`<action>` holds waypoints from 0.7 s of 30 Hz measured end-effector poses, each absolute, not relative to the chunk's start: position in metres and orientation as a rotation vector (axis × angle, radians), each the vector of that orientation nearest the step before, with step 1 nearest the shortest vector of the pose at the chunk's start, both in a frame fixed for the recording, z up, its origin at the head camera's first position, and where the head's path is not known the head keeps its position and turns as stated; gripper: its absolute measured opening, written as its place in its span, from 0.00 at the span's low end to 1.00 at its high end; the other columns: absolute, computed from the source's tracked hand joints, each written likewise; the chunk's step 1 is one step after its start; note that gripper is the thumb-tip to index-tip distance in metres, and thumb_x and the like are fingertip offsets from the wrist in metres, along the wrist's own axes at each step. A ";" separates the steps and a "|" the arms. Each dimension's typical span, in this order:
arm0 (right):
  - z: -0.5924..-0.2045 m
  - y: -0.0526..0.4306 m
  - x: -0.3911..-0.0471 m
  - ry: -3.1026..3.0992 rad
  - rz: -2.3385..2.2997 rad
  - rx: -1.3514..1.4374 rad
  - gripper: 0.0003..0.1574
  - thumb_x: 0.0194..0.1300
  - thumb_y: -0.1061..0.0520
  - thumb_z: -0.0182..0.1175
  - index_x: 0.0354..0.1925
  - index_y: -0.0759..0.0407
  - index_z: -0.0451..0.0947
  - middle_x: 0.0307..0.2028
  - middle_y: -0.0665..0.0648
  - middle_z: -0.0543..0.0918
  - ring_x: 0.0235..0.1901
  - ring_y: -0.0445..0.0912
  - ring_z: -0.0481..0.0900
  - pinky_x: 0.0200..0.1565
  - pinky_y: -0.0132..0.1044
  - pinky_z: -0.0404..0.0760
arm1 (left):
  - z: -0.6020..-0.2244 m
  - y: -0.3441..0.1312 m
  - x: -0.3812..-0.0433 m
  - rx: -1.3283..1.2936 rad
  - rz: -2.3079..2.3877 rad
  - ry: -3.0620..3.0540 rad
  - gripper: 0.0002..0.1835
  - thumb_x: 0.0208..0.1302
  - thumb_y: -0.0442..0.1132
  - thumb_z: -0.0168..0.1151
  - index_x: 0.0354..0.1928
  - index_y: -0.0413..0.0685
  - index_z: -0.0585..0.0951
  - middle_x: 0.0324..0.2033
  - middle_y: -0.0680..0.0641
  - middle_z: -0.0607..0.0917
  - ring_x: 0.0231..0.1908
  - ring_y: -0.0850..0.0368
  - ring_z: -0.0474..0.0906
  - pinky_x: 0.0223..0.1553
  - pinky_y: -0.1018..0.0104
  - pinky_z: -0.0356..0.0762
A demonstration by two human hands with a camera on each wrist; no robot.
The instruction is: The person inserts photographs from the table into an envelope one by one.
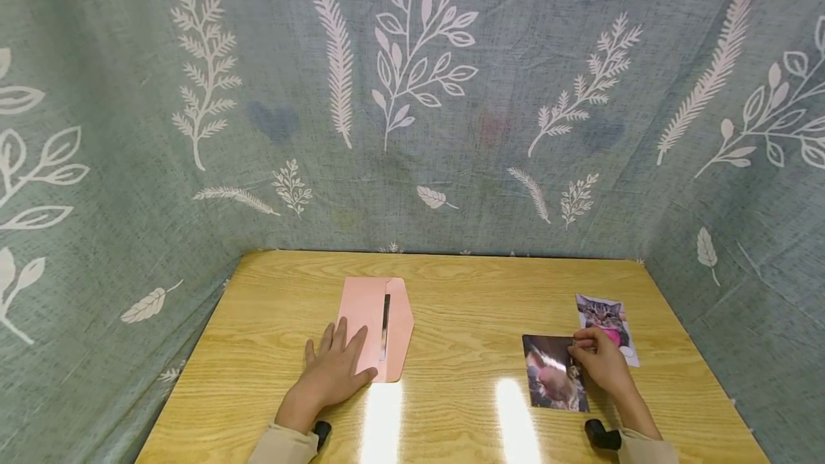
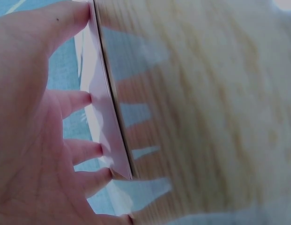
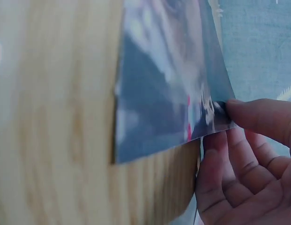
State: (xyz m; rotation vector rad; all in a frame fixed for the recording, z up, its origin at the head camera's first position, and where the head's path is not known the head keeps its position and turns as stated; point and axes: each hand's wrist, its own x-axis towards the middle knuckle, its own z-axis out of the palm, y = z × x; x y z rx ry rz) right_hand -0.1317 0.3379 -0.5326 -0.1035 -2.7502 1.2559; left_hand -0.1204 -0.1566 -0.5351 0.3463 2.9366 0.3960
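A pink envelope [image 1: 362, 301] lies on the left side of the table with its flap folded out to the right. A dark, shiny strip [image 1: 385, 321] shows in its opening. My left hand [image 1: 331, 372] rests on the envelope's near left part with the fingers spread. On the right, my right hand [image 1: 604, 364] pinches the edge of a glossy photo print [image 1: 554, 371] with dark and pink areas. In the right wrist view, the thumb lies on top of the print [image 3: 159, 89] and its held corner is lifted. Behind that hand lies a photo of a tabby cat [image 1: 599, 311], partly covered.
The wooden table [image 1: 464, 313] carries two bright light reflections near its front. Grey-green cloth [image 1: 348, 185] with white leaf patterns hangs behind it and at both sides. Black wrist mounts [image 1: 602, 435] sit by the sleeves.
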 end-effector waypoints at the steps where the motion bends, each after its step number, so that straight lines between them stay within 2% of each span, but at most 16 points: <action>1: -0.533 0.338 -0.132 -2.737 1.283 -0.098 0.15 0.56 0.66 0.62 0.42 0.70 0.72 0.33 0.61 0.80 0.28 0.41 0.76 0.29 0.30 0.74 | -0.536 -0.157 -0.120 0.345 0.392 2.936 0.43 0.57 0.69 0.49 0.71 0.59 0.54 0.69 0.37 0.45 0.67 0.37 0.39 0.55 0.28 0.38; 10: -0.535 0.337 -0.135 -2.603 1.671 -0.138 0.19 0.60 0.64 0.61 0.47 0.74 0.69 0.35 0.64 0.79 0.28 0.41 0.78 0.30 0.34 0.79 | -0.532 -0.155 -0.119 0.347 0.395 2.935 0.43 0.58 0.68 0.50 0.71 0.58 0.55 0.69 0.36 0.45 0.67 0.36 0.39 0.54 0.28 0.38; 15: -0.533 0.333 -0.135 -2.555 1.808 -0.194 0.23 0.62 0.61 0.60 0.51 0.72 0.67 0.35 0.60 0.79 0.28 0.42 0.78 0.27 0.37 0.79 | -0.532 -0.156 -0.120 0.349 0.401 2.939 0.43 0.58 0.68 0.50 0.71 0.58 0.55 0.69 0.36 0.45 0.67 0.35 0.40 0.54 0.27 0.38; 21: -0.531 0.325 -0.137 -2.482 1.929 -0.250 0.25 0.61 0.62 0.60 0.53 0.73 0.67 0.34 0.54 0.81 0.25 0.41 0.77 0.24 0.38 0.79 | -0.536 -0.157 -0.120 0.345 0.393 2.936 0.43 0.57 0.69 0.49 0.71 0.59 0.54 0.69 0.37 0.45 0.67 0.36 0.39 0.54 0.28 0.38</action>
